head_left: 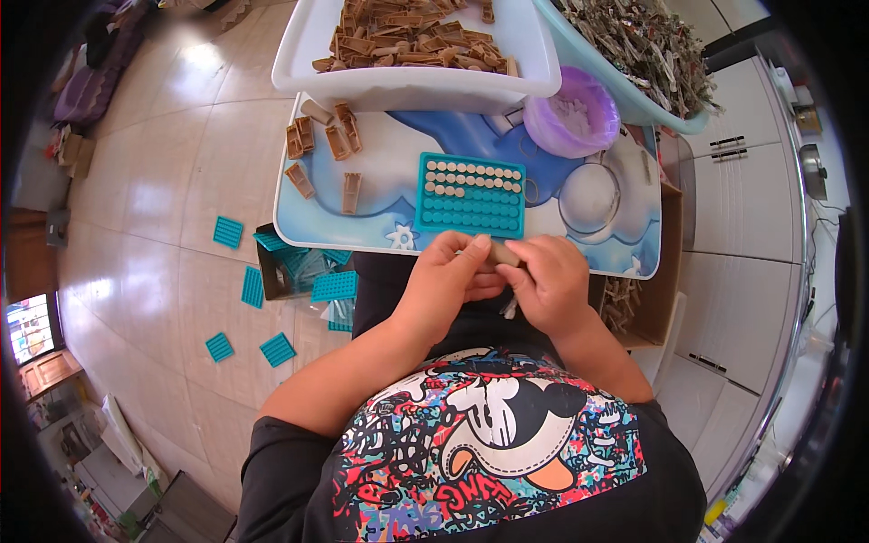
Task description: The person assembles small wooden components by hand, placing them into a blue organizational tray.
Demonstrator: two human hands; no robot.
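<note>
A small tan plastic piece [503,254] is pinched between left hand [450,274] and right hand [549,282], at the table's near edge, just below the teal grid tray [471,195].

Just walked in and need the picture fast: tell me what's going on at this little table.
A seated person holds a small tan piece between the left hand and right hand, at the near edge of the table. Ahead lies a teal grid tray, its top rows filled with tan pieces. A white bin behind holds brown parts; a few lie loose on the table. More teal trays lie on the floor.
</note>
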